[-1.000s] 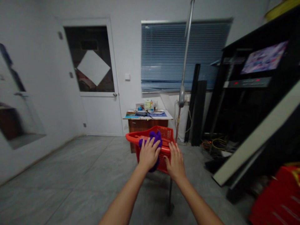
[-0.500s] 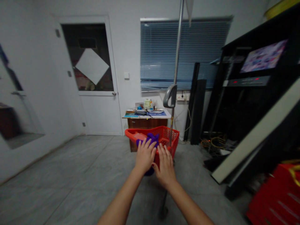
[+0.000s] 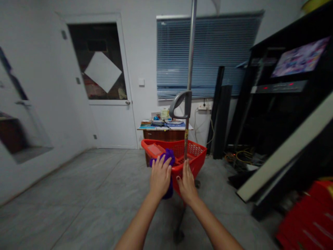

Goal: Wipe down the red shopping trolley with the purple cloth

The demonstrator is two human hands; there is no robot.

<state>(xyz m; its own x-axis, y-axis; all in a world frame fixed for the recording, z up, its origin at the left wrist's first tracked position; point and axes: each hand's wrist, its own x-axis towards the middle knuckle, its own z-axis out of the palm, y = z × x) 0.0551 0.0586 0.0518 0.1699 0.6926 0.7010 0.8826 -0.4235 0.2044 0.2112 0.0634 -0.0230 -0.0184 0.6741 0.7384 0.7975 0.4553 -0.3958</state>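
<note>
A red plastic cart with a perforated basket (image 3: 196,163) stands in front of me, a grey metal pole (image 3: 191,52) rising from it. A grey loop handle (image 3: 180,105) is fixed on the pole. My left hand (image 3: 160,177) is on a purple cloth (image 3: 169,156) at the near-left rim, its fingers bent over the cloth, and part of the cloth hangs below the rim. My right hand (image 3: 188,182) lies against the near side of the basket, fingers straight and close together, with no object visible in it. The palms are hidden.
Behind the cart, a small desk (image 3: 166,133) carries papers and small items. A white door (image 3: 114,125) is at back left. To the right are a dark rack with a screen (image 3: 301,57), a leaning pale board (image 3: 288,149), cables (image 3: 244,156) and a red object (image 3: 307,215).
The cart and its pole have turned; the loop handle now points left and the basket reaches further right. My right hand has shifted slightly right, away from the cloth.
</note>
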